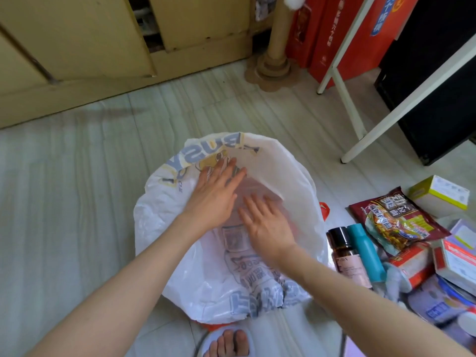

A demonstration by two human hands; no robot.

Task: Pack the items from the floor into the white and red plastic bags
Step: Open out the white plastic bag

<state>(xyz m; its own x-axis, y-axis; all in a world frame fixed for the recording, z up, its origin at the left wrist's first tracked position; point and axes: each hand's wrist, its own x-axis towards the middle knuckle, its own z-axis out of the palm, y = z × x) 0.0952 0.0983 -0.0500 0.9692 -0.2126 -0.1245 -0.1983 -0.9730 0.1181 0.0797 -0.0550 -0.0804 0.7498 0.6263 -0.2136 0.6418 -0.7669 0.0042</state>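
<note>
Head view looks down on a white plastic bag spread flat on the pale floor, with both hands lying on it. Left hand rests flat near the bag's printed end, fingers straight and together. Right hand lies flat just beside it, fingers slightly spread. Neither holds anything. What the bag contains cannot be told; a pinkish shape shows faintly through the plastic under the hands. A scrap of red bag peeks out at the white bag's right edge. Blue letters reading "BUSY", upside down, run along the far rim.

Right of the bag lie a brown bottle, a teal bottle, a noodle packet with Chinese writing, and a yellow-edged box. Open floor stretches to the left. A white table leg stands beyond.
</note>
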